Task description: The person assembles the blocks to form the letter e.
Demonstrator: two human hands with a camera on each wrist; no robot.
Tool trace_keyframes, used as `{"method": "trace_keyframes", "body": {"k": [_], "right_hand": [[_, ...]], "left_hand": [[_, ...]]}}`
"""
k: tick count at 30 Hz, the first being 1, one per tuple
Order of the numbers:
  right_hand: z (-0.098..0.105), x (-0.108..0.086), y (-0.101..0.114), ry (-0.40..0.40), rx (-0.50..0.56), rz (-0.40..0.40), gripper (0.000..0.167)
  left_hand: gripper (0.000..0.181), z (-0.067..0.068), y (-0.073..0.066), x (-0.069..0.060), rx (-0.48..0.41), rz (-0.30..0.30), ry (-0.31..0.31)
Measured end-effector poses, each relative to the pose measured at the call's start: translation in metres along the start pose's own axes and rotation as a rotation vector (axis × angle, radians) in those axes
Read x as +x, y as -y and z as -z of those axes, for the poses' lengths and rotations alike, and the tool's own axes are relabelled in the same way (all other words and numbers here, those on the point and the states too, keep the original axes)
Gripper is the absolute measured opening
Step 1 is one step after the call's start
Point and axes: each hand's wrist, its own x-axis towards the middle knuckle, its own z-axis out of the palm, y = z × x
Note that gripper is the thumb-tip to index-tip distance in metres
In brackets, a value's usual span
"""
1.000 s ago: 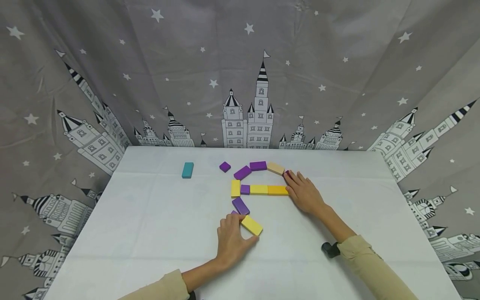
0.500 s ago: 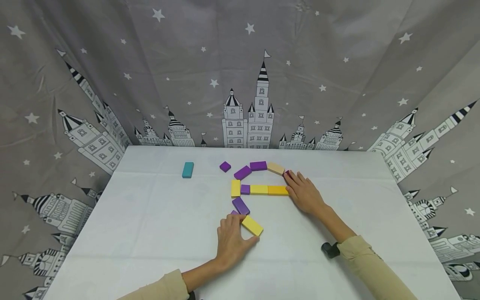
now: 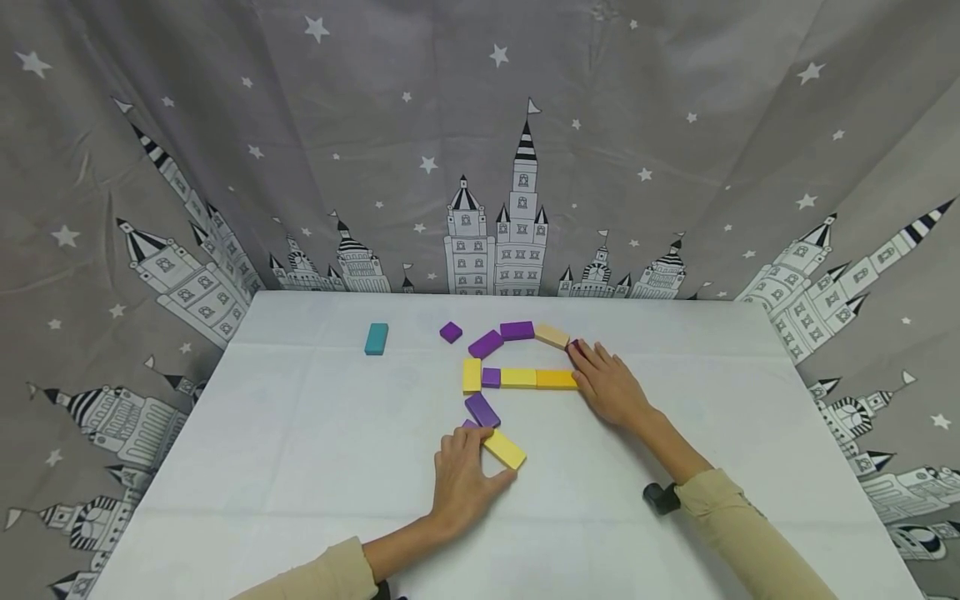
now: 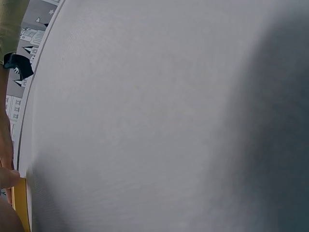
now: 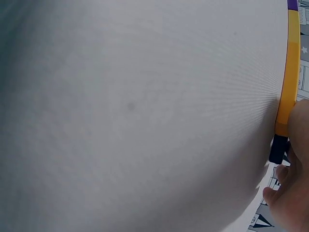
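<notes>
My left hand point(image 3: 461, 483) pinches a yellow block point(image 3: 505, 449) between its fingertips and thumb; in the left wrist view only an edge of this yellow block point(image 4: 20, 205) shows beside the thumb. Just behind it, a purple block point(image 3: 482, 410) lies slanted, and another purple one peeks out by the fingers. My right hand point(image 3: 609, 385) lies with fingers extended at the right end of the arrangement, fingertips on a dark purple block and thumb side at an orange block point(image 3: 555, 379). The right wrist view shows a dark block point(image 5: 278, 149) past the orange block's end, partly behind the hand.
An upright-laid yellow block point(image 3: 472, 376), a small purple block point(image 3: 491, 377) and a yellow block point(image 3: 518, 378) lead to the orange one. Purple blocks point(image 3: 517, 331) and a tan block point(image 3: 552, 336) curve behind. A teal block point(image 3: 377, 339) and purple block point(image 3: 451, 332) lie apart.
</notes>
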Motion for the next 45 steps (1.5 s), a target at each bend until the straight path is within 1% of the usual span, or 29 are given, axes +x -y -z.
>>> {"method": "trace_keyframes", "body": {"k": [15, 19, 22, 34, 41, 45], "right_hand": [[0.002, 0.000, -0.002, 0.013, 0.015, -0.008, 0.056], [0.001, 0.000, -0.002, 0.030, 0.019, -0.023, 0.056], [0.001, 0.000, -0.002, 0.026, 0.021, -0.021, 0.056], [0.001, -0.001, -0.001, 0.015, 0.024, -0.017, 0.056], [0.001, -0.001, 0.000, 0.009, 0.016, -0.017, 0.056], [0.003, -0.001, 0.002, 0.010, 0.028, -0.015, 0.056]], "left_hand": [[0.049, 0.002, -0.003, 0.003, -0.003, -0.014, -0.028], [0.046, 0.003, -0.003, 0.004, -0.011, -0.011, -0.024], [0.045, 0.002, -0.003, 0.006, -0.003, -0.009, -0.017], [0.036, 0.002, 0.001, 0.011, 0.006, -0.055, -0.017], [0.036, 0.001, 0.001, 0.015, 0.010, -0.049, -0.002], [0.034, 0.006, 0.002, 0.020, -0.024, -0.041, -0.002]]}}
